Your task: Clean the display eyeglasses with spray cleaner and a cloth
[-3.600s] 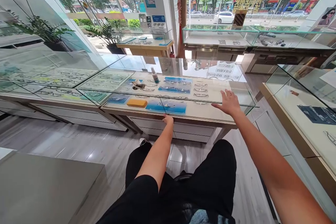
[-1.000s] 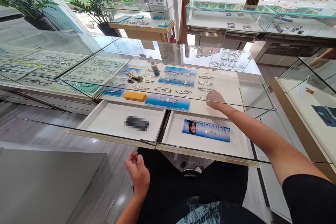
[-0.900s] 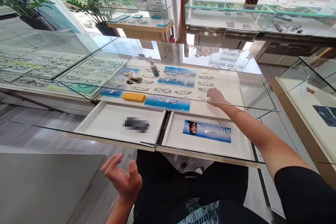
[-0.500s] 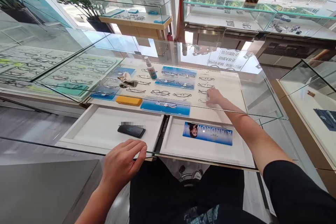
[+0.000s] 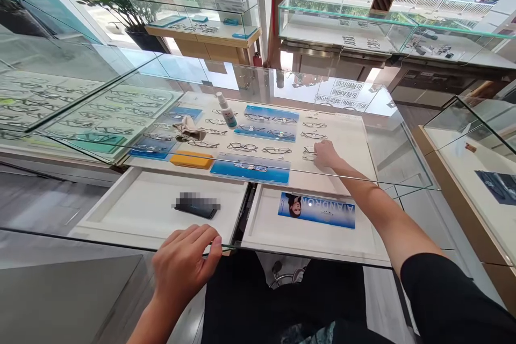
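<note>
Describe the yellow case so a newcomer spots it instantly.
Start at the glass counter with two open drawers. Behind the left drawer, the yellow case lies flat, left of a long blue mat. It's the only solid yellow block among those glasses.

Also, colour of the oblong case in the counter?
The oblong case is yellow-orange, seen in the head view.
</note>
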`<state>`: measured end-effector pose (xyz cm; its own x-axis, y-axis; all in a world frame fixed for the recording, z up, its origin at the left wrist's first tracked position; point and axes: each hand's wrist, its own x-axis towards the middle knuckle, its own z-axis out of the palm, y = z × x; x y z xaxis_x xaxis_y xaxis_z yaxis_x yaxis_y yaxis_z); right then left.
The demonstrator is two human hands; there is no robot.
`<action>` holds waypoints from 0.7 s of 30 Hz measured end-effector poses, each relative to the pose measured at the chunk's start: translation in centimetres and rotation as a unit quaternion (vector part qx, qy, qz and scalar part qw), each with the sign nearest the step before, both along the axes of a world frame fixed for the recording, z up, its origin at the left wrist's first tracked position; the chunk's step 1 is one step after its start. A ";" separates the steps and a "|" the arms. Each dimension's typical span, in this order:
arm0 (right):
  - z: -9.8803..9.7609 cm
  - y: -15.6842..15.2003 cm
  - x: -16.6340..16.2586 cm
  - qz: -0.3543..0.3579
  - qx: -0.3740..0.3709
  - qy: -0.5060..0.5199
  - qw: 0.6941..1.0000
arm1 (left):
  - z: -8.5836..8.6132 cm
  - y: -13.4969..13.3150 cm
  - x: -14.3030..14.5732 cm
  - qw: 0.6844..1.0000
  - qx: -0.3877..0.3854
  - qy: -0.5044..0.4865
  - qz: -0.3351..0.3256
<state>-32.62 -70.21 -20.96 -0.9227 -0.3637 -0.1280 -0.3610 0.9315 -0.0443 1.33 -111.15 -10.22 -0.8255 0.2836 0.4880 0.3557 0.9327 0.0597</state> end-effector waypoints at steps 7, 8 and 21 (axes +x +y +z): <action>2.6 -1.1 3.6 0.014 -0.010 -0.032 0.999 | 0.0 0.0 -0.2 1.000 -0.013 0.007 -0.004; 3.2 -1.3 4.5 0.020 -0.012 -0.041 0.999 | 0.0 0.1 -0.3 1.000 -0.014 0.007 -0.005; 15.7 -3.3 20.7 0.183 -0.118 -0.291 0.932 | -0.5 0.3 -0.6 0.999 -0.014 0.039 -0.009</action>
